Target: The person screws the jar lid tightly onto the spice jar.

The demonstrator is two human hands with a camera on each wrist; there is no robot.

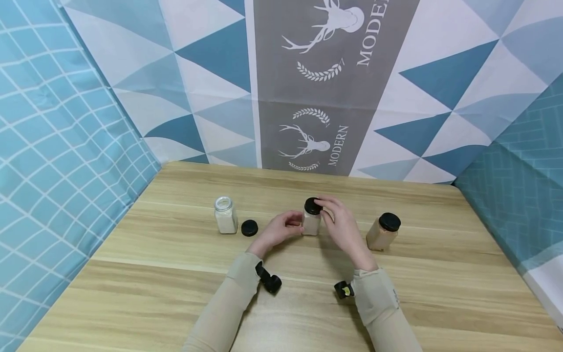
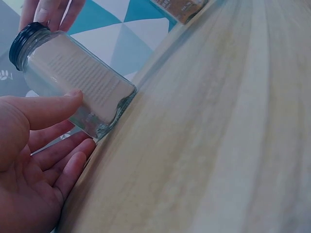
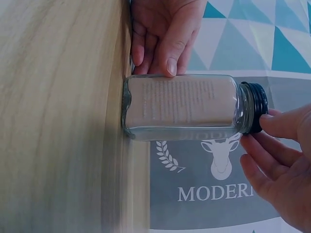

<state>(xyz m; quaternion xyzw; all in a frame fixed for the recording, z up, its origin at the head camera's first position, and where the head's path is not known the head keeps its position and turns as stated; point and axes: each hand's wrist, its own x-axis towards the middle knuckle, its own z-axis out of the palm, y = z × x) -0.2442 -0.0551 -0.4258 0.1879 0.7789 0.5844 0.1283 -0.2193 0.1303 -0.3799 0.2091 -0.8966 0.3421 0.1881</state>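
Observation:
A square glass jar of pale beige powder with a black lid [image 1: 311,222] stands upright on the table between both hands. My right hand [image 1: 343,225] pinches the black lid [image 3: 256,108] between thumb and fingers. Beside the jar's left side is my left hand [image 1: 281,229]; its thumb tip touches the glass, and its fingers are relaxed, loosely bent, partly behind the jar [image 2: 77,73]. Farther left, an uncapped jar of whitish powder [image 1: 226,220] has a loose black lid [image 1: 249,228] lying next to it. To the right of my right hand stands a capped jar of brownish powder [image 1: 381,234].
The wood-grain table [image 1: 184,274] ends at a patterned cloth backdrop [image 1: 303,98] with deer prints. Blue checked cloth [image 1: 66,146] hangs at the left and teal cloth [image 1: 519,195] at the right. A small black camera [image 1: 272,283] sits at the left wrist.

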